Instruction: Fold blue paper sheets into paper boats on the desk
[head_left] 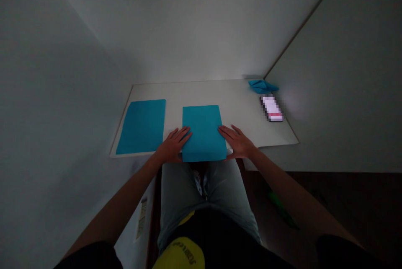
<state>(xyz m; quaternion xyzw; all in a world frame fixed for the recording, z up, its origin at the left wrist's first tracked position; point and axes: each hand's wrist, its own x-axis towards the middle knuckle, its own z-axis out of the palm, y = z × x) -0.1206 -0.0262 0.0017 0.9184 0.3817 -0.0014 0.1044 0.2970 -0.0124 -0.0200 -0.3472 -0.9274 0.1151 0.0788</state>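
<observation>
Best to keep the blue sheet (pixel 203 128) square to the front edge of the tabletop (pixel 205 91), steadied evenly from both sides. Lying at the middle of that front edge, with the near end bent and reaching past it. Support the overhanging end and line up the near corners before pressing down; avoid tugging harder on one side, for fear of a skewed bend.

See the left hand (pixel 173 145) at the sheet's left side and the right hand (pixel 238 142) at its right, both with fingers extended and partly spread, touching the paper from above with the fingertips. Not clenched; cannot tell of any pinch by the thumbs, being partly hidden near the front corners. Note also a second blue sheet (pixel 143 126) along the tabletop's left edge.
</observation>
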